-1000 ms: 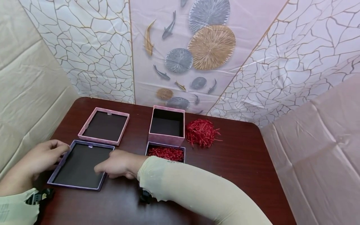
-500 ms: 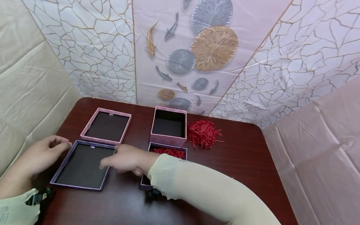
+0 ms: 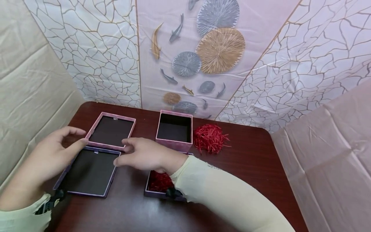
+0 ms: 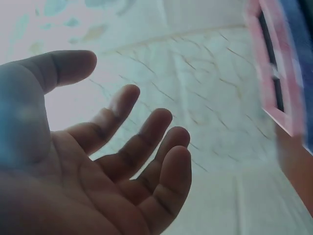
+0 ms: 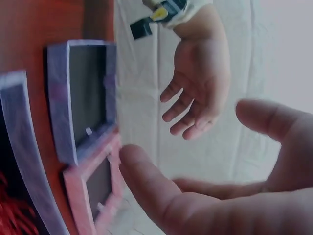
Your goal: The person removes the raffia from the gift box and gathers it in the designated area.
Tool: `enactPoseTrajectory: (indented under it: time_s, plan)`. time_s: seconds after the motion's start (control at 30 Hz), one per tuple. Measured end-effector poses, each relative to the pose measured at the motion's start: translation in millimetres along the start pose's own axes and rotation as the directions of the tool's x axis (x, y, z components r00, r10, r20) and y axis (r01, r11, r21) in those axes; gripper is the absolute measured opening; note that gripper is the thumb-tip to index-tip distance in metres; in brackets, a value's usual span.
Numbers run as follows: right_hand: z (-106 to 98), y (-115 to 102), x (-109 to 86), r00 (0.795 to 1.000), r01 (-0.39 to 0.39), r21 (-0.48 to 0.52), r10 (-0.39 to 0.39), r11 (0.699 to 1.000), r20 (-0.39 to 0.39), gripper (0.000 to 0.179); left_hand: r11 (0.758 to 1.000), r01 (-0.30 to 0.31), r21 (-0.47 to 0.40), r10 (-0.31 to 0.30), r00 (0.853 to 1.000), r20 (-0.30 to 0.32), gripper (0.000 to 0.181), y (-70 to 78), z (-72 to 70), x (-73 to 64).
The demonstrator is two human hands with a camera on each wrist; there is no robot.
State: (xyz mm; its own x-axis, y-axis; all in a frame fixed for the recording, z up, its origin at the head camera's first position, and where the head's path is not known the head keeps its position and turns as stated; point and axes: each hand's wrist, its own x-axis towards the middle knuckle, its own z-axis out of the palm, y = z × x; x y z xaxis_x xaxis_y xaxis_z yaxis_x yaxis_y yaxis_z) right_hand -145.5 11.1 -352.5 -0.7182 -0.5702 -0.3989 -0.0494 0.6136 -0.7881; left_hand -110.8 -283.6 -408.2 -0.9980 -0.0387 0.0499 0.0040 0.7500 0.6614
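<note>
My left hand [image 3: 53,154] hovers over the left edge of a shallow purple lid [image 3: 90,172], its thumb and fingers spread apart; the left wrist view shows its palm [image 4: 73,181] with nothing held. Above the lid's upper right corner is my right hand [image 3: 147,154], thumb and fingers apart and nothing between them in the right wrist view. The purple lid lies with its black inside up. Just behind it a pink lid [image 3: 111,130] lies the same way, close to both hands' fingertips. Whether a fingertip touches the pink rim is unclear.
An open pink box [image 3: 174,145] stands at the table's back. In front of it, partly under my right forearm, is a purple box [image 3: 153,194] holding red shredded paper [image 3: 160,181]. A loose heap of red shredded paper [image 3: 210,138] lies right of the pink box.
My left hand has risen and moved right, toward the pink lid. The right hand has left the purple lid's right edge, shifting right and away from me. The lids look unmoved.
</note>
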Motion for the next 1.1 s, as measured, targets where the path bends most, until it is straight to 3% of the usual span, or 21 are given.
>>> enactPoseTrajectory:
  time_s: [0.1,0.2,0.4,0.67,0.73,0.83,1.0,1.1]
  plan:
    - [-10,1,-8.1,0.998,0.059,-0.175,-0.057,0.983,0.02,0.07,0.996,-0.092,-0.008,0.092,0.996,-0.012,0.037,20.1,4.1,-2.2]
    - [-18,5,-15.1,0.993,0.111,-0.269,-0.093,0.957,0.078,0.06,0.975,-0.222,0.005,0.222,0.975,-0.004,0.039,36.9,9.2,-6.0]
    - [-30,13,-28.7,0.981,0.176,-0.357,-0.136,0.917,0.136,0.052,0.916,-0.4,0.027,0.394,0.912,0.115,0.051,67.9,17.9,-11.1]
    - [-45,22,-41.1,0.98,0.198,-0.491,-0.165,0.848,0.111,0.059,0.842,-0.54,0.01,0.527,0.825,0.202,0.068,85.3,43.1,-13.2]
    - [-47,23,-43.6,0.981,0.192,-0.522,-0.163,0.831,0.102,0.063,0.828,-0.561,0.007,0.547,0.809,0.214,0.074,88.7,51.4,-14.0]
    - [-49,25,-46.9,0.984,0.18,-0.557,-0.151,0.811,0.099,0.07,0.822,-0.57,0.015,0.551,0.801,0.233,0.085,93.5,64.9,-15.1]
    - [-49,30,-48.9,0.984,0.176,-0.604,-0.147,0.778,0.097,0.077,0.838,-0.544,0.048,0.514,0.816,0.263,0.103,97.7,84.1,-15.9]
    - [-49,34,-49.0,0.986,0.167,-0.622,-0.142,0.765,0.09,0.078,0.842,-0.537,0.056,0.503,0.817,0.28,0.113,97.6,93.4,-14.5]
